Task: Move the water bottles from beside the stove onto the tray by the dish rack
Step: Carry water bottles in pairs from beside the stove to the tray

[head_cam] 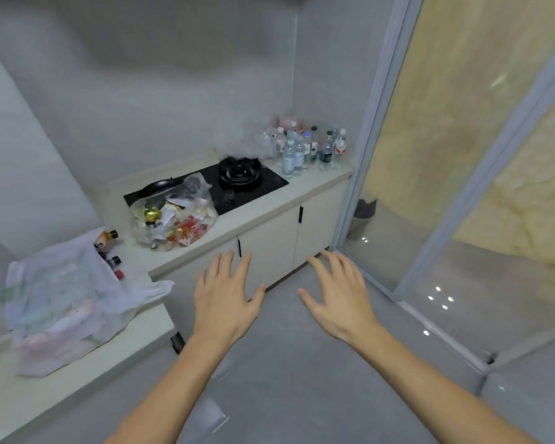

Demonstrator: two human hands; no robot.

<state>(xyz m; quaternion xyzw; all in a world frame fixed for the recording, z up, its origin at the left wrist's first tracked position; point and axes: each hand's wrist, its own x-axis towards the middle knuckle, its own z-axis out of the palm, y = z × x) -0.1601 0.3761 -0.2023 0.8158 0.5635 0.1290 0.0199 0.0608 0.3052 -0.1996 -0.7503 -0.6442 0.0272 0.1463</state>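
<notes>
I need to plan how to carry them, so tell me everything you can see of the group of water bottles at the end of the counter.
The water bottles are a tight cluster of clear plastic bottles, all upright and capped, with white, blue and dark green caps and small labels. They stand on the pale countertop in the far corner, just right of the black stove, against the grey wall and near the glass door frame. Some stand behind others, so the count is unclear. Both hands are open, far from them.

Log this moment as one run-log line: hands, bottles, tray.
left hand: open, empty | right hand: open, empty | water bottles: upright beside stove, untouched | tray: not in view
</notes>
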